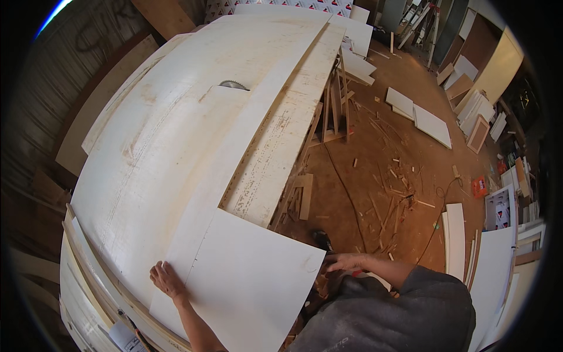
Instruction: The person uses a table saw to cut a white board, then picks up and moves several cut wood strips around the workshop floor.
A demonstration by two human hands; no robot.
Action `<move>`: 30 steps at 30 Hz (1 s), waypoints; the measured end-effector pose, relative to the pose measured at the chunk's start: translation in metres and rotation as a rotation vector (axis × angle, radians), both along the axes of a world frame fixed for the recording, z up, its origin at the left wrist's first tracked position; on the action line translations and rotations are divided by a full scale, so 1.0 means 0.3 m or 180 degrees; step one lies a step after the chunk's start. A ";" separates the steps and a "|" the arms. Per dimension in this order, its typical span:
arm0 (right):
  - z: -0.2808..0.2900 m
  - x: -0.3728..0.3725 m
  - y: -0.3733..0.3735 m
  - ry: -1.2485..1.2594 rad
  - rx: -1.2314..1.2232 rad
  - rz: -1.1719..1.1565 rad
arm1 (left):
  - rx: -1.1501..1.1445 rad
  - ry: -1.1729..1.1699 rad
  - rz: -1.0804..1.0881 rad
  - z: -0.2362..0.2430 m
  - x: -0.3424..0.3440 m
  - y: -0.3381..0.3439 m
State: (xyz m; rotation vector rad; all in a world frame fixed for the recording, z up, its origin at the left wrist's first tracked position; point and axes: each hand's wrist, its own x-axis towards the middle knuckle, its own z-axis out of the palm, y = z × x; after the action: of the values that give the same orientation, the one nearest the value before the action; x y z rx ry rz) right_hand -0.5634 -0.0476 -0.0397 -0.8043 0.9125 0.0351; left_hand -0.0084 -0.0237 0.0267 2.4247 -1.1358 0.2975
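Note:
A white rectangular panel [252, 276] lies flat in front of me, its right part reaching past the edge of a large white saw table [146, 146]. Near the panel's left side rests my left hand [168, 280], fingers spread and slightly bent on the white surface. At the panel's right corner my right hand [343, 262] has its fingers bent around the edge; the fingertips are partly hidden. Farther up the table a toothed circular saw blade [233, 85] sticks out of the surface. A long white strip [264, 111] runs away from me, meeting the panel's far edge.
A wooden trestle [335, 108] supports the table's right side. Wood offcuts [396, 205] and a dark cable [346, 193] lie on the brown floor, with white boards [431, 125] beyond. Long boards [99, 276] line the table's near left edge. Panels [498, 270] lean at right.

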 end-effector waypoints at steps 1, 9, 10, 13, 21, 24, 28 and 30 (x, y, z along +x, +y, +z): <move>0.037 -0.060 -0.098 0.0029 -0.0358 -0.0162 | 0.0209 -0.0131 0.0191 -0.015 0.000 0.012; -0.166 -0.441 -1.211 0.0755 -0.1325 -0.1816 | 0.1592 -0.0137 0.1056 -0.030 -0.149 -0.028; -0.205 -0.471 -1.375 0.0802 -0.1788 -0.1849 | 0.1781 -0.0243 0.0962 -0.072 -0.157 0.006; -0.234 -0.458 -1.775 0.1005 -0.2187 -0.2261 | 0.0475 -0.0421 0.0525 -0.204 -0.230 0.012; -0.207 -0.395 -2.410 0.1379 -0.2906 -0.2224 | 0.3042 -0.1208 0.0059 -0.129 -0.276 -0.020; -0.110 -0.413 -2.435 0.0887 -0.2404 -0.2588 | 0.1879 0.0565 0.1441 -0.095 -0.323 -0.093; -0.231 -0.492 -2.509 0.0617 -0.2675 -0.2874 | 0.2000 0.1071 0.1442 0.019 -0.411 -0.296; -0.250 -0.445 -2.517 0.0539 -0.2586 -0.2884 | 0.2049 0.1011 0.1624 0.041 -0.428 -0.266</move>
State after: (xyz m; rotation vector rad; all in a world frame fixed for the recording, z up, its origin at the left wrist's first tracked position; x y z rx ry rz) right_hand -0.6970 -0.8026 -0.1145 -1.0594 1.4085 -1.1336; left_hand -0.1367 -0.1034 0.0390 3.1549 -0.4973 -0.3559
